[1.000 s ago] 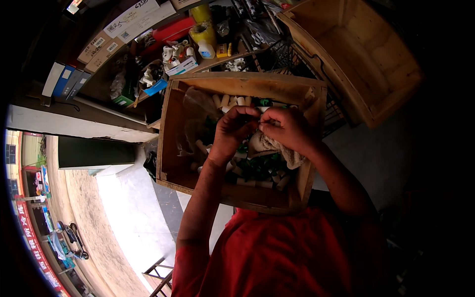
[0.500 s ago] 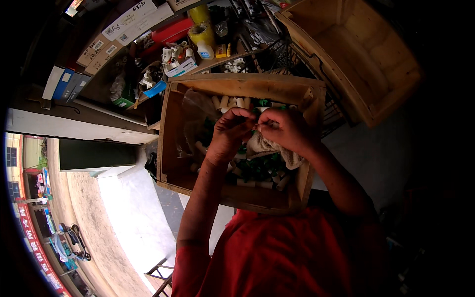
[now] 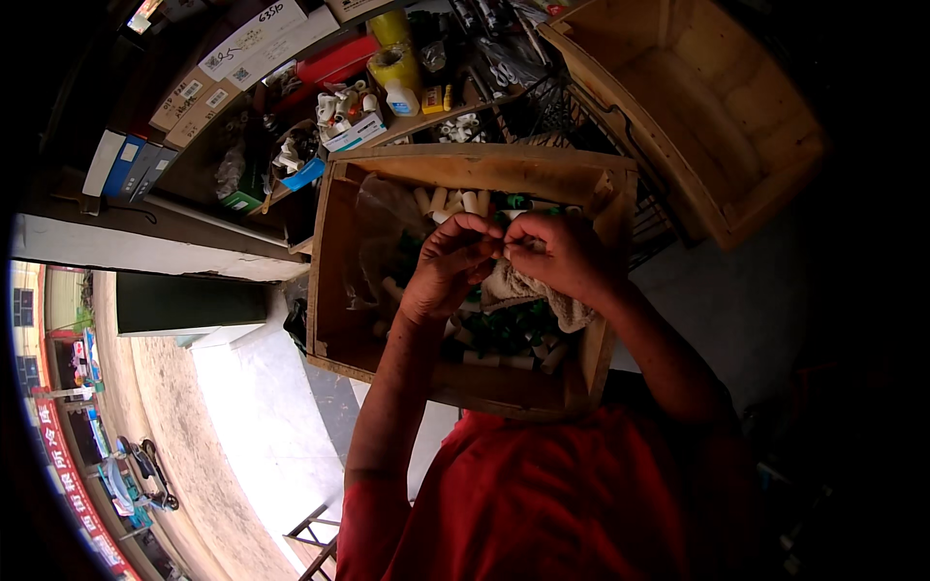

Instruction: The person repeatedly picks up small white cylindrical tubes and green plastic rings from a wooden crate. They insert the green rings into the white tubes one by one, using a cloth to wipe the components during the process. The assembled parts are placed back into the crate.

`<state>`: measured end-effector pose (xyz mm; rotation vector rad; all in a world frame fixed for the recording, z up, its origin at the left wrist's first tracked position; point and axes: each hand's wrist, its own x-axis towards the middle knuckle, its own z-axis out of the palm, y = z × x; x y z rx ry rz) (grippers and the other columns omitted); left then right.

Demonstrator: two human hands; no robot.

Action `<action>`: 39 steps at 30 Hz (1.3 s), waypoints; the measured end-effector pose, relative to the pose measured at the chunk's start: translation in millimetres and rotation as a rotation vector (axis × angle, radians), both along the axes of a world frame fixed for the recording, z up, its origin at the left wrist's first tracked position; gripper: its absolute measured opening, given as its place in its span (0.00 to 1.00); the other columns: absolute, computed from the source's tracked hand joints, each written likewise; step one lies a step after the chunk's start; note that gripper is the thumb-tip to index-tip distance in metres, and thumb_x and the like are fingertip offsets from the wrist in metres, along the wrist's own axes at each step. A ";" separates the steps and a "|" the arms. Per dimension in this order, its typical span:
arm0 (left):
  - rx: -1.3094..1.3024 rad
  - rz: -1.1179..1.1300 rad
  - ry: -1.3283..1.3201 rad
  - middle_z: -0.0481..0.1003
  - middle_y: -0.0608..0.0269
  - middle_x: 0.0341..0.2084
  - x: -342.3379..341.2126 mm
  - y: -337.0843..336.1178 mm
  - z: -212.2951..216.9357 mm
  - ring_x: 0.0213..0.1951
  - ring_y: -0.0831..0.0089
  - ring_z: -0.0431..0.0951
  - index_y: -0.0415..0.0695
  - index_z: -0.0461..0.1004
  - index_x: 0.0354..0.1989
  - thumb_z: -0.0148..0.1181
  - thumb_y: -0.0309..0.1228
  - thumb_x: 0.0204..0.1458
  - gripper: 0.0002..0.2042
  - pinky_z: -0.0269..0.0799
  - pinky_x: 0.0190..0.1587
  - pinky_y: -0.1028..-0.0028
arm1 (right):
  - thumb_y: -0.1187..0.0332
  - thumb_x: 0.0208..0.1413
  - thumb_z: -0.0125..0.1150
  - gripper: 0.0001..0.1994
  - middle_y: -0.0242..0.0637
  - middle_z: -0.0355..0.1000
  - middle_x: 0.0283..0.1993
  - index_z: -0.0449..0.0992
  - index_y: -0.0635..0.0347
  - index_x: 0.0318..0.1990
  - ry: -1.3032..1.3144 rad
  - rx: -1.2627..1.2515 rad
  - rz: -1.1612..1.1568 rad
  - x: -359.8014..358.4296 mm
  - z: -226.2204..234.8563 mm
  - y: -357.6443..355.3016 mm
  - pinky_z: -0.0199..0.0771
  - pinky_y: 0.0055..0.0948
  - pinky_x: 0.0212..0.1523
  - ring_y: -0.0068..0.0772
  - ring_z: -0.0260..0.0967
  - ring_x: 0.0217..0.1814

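Plastic film (image 3: 378,213), clear and crumpled, lies at the left inside a wooden crate (image 3: 465,162). Over the contents, the left hand (image 3: 448,269) holds its fingers curled inward; whether they grip anything, I cannot tell. Cream tubes (image 3: 471,201) and dark green fittings (image 3: 509,331) lie in the crate below. The right hand (image 3: 557,254) has thumb and forefinger close together, anything between them too small to tell. Beige cloth (image 3: 531,289) lies just beneath it. Farther right is a second wooden crate (image 3: 693,111).
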<state>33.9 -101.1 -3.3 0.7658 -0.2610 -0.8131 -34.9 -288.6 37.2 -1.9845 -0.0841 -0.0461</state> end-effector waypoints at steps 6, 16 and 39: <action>-0.013 0.027 0.013 0.76 0.60 0.42 -1.9 -0.6 2.2 0.36 0.78 0.75 0.43 0.72 0.41 0.53 0.16 0.53 0.10 0.62 0.25 0.85 | 0.68 0.48 0.63 0.07 0.39 0.74 0.27 0.75 0.61 0.32 0.004 -0.035 -0.016 -0.5 3.0 1.3 0.72 0.32 0.32 0.35 0.75 0.30; 0.071 0.074 -0.146 0.75 0.60 0.44 1.1 -2.0 -4.9 0.43 0.74 0.74 0.42 0.71 0.47 0.52 0.17 0.54 0.13 0.70 0.41 0.75 | 0.68 0.48 0.63 0.07 0.39 0.74 0.26 0.75 0.61 0.31 -0.016 -0.048 -0.018 -0.3 -3.2 0.4 0.71 0.32 0.31 0.36 0.74 0.28; 0.004 0.098 -0.112 0.68 0.53 0.57 -2.0 -3.0 -1.5 0.47 0.72 0.74 0.45 0.76 0.40 0.53 0.10 0.48 0.16 0.73 0.46 0.72 | 0.66 0.49 0.63 0.08 0.39 0.74 0.26 0.76 0.61 0.33 0.020 -0.028 0.021 0.4 -7.6 0.7 0.71 0.33 0.31 0.36 0.74 0.29</action>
